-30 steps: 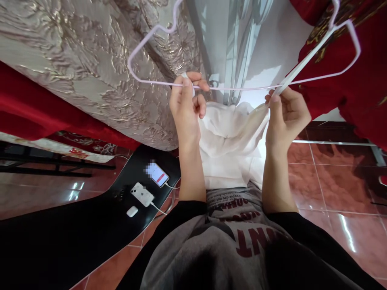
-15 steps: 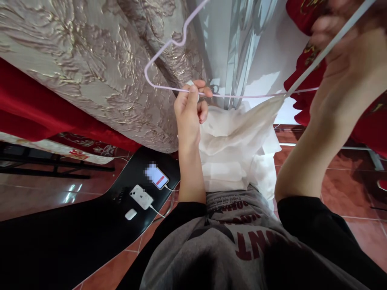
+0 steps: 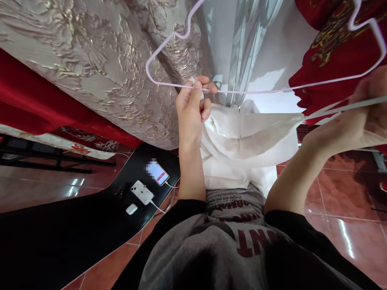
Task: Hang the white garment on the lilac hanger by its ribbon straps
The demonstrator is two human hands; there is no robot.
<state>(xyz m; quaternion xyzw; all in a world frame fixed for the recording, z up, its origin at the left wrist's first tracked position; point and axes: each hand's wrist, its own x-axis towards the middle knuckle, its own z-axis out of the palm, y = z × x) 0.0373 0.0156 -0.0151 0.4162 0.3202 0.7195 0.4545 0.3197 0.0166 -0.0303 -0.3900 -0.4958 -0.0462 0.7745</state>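
My left hand is closed around the lower bar of a pale pink clothes hanger, with a bit of white fabric pinched at the thumb. A sheer white garment hangs below the bar, in front of my grey shirt. At the right edge my right hand is closed on a white ribbon that runs taut from the garment's gathered corner. This hand is blurred and partly cut off by the frame.
A beige brocade garment hangs on the left, and red embroidered garments hang on the right. Two phones, one a white phone on a cable, and a small white case lie on the black table. Red tiles cover the floor.
My right hand has moved down and to the right, drawing the ribbon lower and pulling the garment's corner rightward. The hanger's right end has come into sight. My left hand keeps its grip.
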